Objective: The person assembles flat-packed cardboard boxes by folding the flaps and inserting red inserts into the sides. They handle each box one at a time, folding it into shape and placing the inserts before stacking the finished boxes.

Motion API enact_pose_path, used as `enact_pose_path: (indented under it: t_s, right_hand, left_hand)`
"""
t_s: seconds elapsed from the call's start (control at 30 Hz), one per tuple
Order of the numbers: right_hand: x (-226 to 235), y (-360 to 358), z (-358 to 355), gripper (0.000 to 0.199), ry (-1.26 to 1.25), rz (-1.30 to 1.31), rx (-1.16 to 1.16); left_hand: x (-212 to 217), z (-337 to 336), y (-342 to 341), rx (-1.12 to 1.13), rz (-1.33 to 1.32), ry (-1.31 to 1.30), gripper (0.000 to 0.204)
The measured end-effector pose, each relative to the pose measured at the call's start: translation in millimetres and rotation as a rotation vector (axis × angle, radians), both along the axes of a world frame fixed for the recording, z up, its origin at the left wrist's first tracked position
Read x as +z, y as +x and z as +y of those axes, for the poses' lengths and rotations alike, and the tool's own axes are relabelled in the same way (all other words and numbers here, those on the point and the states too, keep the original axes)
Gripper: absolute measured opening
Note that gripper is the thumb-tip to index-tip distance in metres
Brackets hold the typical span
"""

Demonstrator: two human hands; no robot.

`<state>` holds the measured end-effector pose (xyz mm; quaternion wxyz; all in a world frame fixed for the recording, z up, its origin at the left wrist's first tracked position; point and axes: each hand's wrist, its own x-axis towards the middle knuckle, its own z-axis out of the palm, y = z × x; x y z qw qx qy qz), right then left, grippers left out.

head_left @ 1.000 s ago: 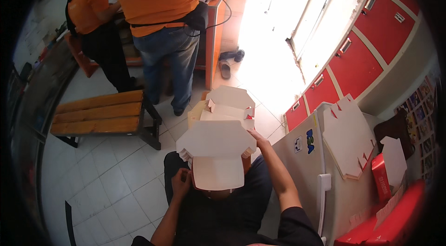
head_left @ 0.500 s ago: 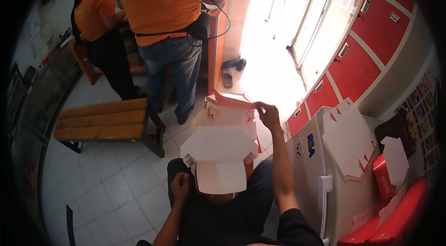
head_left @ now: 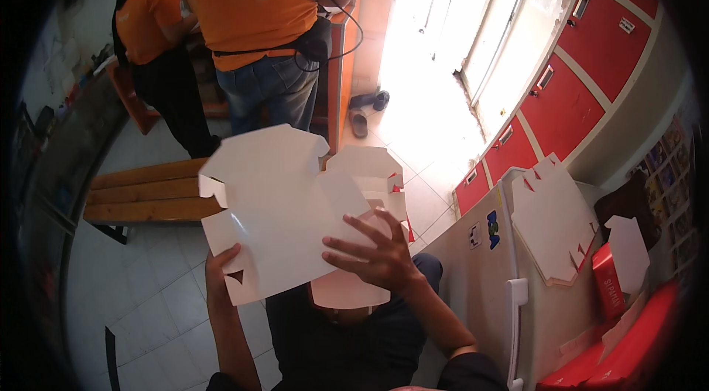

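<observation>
A flat white cardboard box blank [head_left: 277, 203], with notched flaps, is raised and tilted above my lap. My left hand [head_left: 221, 267] grips its lower left edge, thumb on top and the other fingers hidden behind. Spread across the blank's right part, my right hand [head_left: 380, 254] lies with fingers apart. Behind the blank, more white cardboard with red edges [head_left: 363, 162] shows at the far side of my knees. A rounded white cardboard flap [head_left: 348, 292] sticks out below the blank, between my thighs.
A wooden bench [head_left: 151, 195] stands at left. Two people in orange shirts [head_left: 247, 3] work at a counter ahead. On the white appliance [head_left: 480, 273] at right lie stacked flat blanks [head_left: 550, 221] and a red box [head_left: 608, 284]. Red lockers [head_left: 565, 107] line the right; shoes [head_left: 359, 121] lie near the doorway.
The white blank has come up and leftward over my lap. My right hand has left the red-edged flap and moved nearer onto the blank; my left hand has left my thigh and gripped its edge.
</observation>
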<state>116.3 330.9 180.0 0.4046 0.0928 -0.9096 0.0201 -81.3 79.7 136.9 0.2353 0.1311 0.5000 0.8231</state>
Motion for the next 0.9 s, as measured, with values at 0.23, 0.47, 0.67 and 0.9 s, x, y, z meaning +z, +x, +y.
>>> enact_pose_path:
  t_s: [0.23,0.47,0.67,0.9]
  right_hand:
    - [28.0,-16.7,9.9,0.086,-1.062,-0.333,0.127]
    - [56.2,-52.9,0.8,0.092,-1.467,-0.426,0.313]
    - [33.2,-63.3,-13.2,0.033,-1.364,-0.477,0.654]
    - [9.9,-75.0,-122.9,0.023,-0.733,-0.008,0.476]
  left_hand:
    - [-0.6,-20.7,29.2,0.162,0.019,0.117,0.052]
    - [-17.3,-41.9,-9.6,0.214,0.165,0.056,0.049]
    - [7.8,-36.3,-6.3,0.434,0.405,-0.356,0.056]
    - [-24.1,-19.6,55.9,0.258,0.529,0.086,0.066]
